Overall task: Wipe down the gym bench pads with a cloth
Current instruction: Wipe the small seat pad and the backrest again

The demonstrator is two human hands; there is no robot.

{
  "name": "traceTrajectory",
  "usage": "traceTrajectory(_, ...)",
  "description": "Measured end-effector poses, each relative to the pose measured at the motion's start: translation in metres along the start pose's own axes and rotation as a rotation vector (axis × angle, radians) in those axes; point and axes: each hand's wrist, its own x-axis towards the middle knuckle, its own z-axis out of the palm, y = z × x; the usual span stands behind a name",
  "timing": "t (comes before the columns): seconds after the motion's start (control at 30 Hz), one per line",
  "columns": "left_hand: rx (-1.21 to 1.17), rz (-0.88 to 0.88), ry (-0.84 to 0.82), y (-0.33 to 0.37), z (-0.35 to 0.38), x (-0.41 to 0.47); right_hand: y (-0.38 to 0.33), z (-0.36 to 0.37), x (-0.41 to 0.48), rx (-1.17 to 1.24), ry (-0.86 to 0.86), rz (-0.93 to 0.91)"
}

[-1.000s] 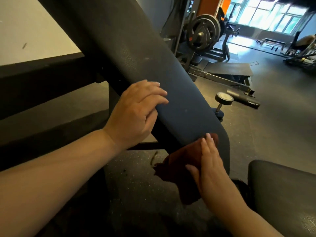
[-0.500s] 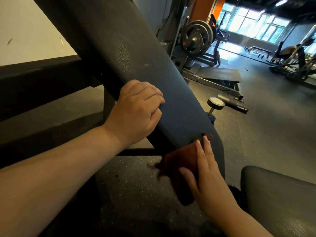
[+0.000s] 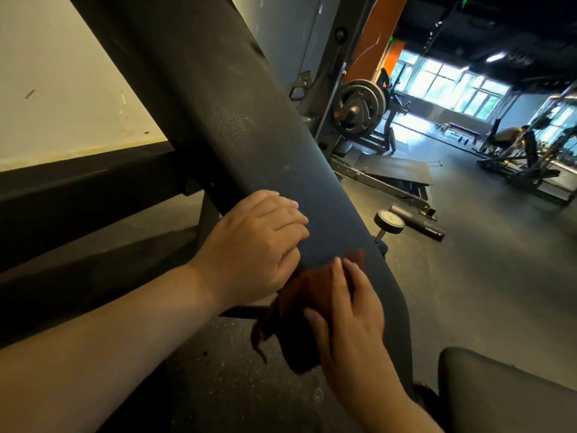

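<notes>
The dark inclined back pad (image 3: 237,126) of the bench runs from upper left down to lower centre. My left hand (image 3: 259,248) grips its left edge, fingers curled over the pad face. A dark red cloth (image 3: 299,301) lies on the pad's lower end and hangs off its left side. My right hand (image 3: 349,317) presses the cloth flat against the pad with straight fingers. The black seat pad (image 3: 505,395) shows at the bottom right.
A dumbbell (image 3: 388,225) and a black roller (image 3: 418,221) lie on the rubber floor right of the pad. A plate-loaded machine (image 3: 359,110) stands behind. A pale wall (image 3: 62,89) with a dark base rail is at left. A person exercises far right.
My right hand has slid the cloth slightly up the pad toward my left hand, which has curled tighter round the pad's edge. The view has tilted up.
</notes>
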Motion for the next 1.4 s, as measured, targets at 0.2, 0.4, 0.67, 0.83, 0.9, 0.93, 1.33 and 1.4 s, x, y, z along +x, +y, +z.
traceTrajectory(0.2, 0.002, -0.063, 0.060, -0.020, -0.008, 0.002, -0.033, -0.013, 0.026, 0.023, -0.005, 0.013)
traceTrajectory(0.4, 0.043, -0.077, 0.087, -0.030, -0.016, 0.017, -0.039, -0.015, 0.035, 0.139, -0.016, -0.122)
traceTrajectory(0.67, 0.036, -0.068, 0.114, -0.030, -0.011, 0.017, -0.015, -0.008, 0.020, 0.004, -0.123, 0.072)
traceTrajectory(0.83, 0.046, -0.083, 0.043, -0.028, -0.014, 0.020, -0.044, -0.022, 0.049, 0.091, -0.086, -0.091)
traceTrajectory(0.9, 0.054, -0.087, 0.009, -0.028, -0.017, 0.020, -0.034, -0.013, 0.041, 0.096, -0.047, -0.094)
traceTrajectory(0.93, 0.067, -0.090, -0.006, -0.028, -0.020, 0.020, -0.028, -0.008, 0.033, 0.077, -0.007, -0.090)
traceTrajectory(1.33, 0.198, -0.135, -0.007, -0.051, -0.034, 0.025, -0.058, -0.015, 0.050, 0.086, 0.060, -0.160)
traceTrajectory(1.4, 0.200, -0.145, -0.005, -0.051, -0.033, 0.025, -0.046, -0.015, 0.047, 0.113, 0.032, -0.182)
